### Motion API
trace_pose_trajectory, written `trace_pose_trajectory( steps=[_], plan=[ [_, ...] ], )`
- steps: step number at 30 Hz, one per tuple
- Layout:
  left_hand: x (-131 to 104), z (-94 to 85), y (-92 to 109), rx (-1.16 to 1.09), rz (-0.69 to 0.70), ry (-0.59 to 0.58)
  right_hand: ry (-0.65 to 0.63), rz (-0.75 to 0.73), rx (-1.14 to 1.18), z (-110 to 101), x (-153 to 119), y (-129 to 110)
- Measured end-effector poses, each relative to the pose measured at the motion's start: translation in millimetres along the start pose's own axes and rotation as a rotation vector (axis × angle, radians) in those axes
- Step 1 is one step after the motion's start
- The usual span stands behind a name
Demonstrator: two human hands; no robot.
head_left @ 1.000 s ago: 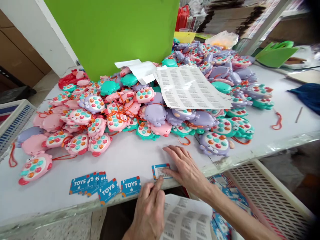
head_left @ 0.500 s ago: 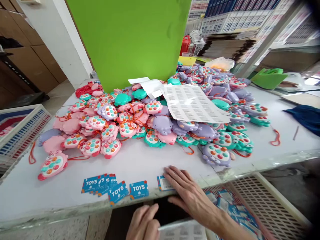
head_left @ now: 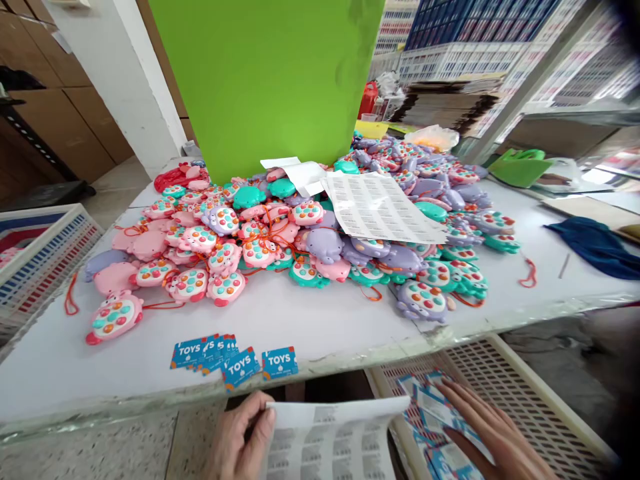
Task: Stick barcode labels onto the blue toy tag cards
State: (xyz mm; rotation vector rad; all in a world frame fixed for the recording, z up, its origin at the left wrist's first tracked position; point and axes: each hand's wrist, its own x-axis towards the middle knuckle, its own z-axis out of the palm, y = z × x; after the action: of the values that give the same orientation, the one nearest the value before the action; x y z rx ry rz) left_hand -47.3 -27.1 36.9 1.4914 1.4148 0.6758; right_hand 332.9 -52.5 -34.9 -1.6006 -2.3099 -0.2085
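Observation:
My left hand (head_left: 243, 437) pinches the upper left corner of a white label sheet (head_left: 327, 440) below the table's front edge. To the right, my right hand (head_left: 493, 427) is spread over blue and white cards (head_left: 430, 407) in a cream basket (head_left: 540, 400); nothing is seen gripped in it. Several blue TOYS cards (head_left: 240, 367) lie overlapping near the table edge, with a single TOYS card (head_left: 280, 363) beside them. Behind them is a heap of pink, purple and green animal-shaped toys (head_left: 325, 245), with more label sheets (head_left: 383, 207) on top.
A tall green panel (head_left: 270, 80) stands behind the toys. On the left is a white and blue basket (head_left: 55, 260). A dark blue cloth (head_left: 595, 247) and a green bag (head_left: 520, 167) lie on the right of the table (head_left: 320, 333).
My right hand has left the table and moved right and down to the basket. The card it touched at the edge is gone from there. My left hand has raised the label sheet into view.

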Motion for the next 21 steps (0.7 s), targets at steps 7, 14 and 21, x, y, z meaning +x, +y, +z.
trace_pose_trajectory(
  steps=[7, 14, 21],
  plan=[
    [0, -9.2, 4, -0.218, -0.11, 0.073, -0.131, -0.078, 0.488, -45, 99, -111],
    [-12, 1.5, 8, -0.438, -0.303, 0.119, -0.449, -0.006, 0.813, -33, 127, -144],
    [0, 9.4, 16, -0.251, -0.241, 0.235, -0.205, -0.038, 0.991, -13, 126, -163]
  ],
)
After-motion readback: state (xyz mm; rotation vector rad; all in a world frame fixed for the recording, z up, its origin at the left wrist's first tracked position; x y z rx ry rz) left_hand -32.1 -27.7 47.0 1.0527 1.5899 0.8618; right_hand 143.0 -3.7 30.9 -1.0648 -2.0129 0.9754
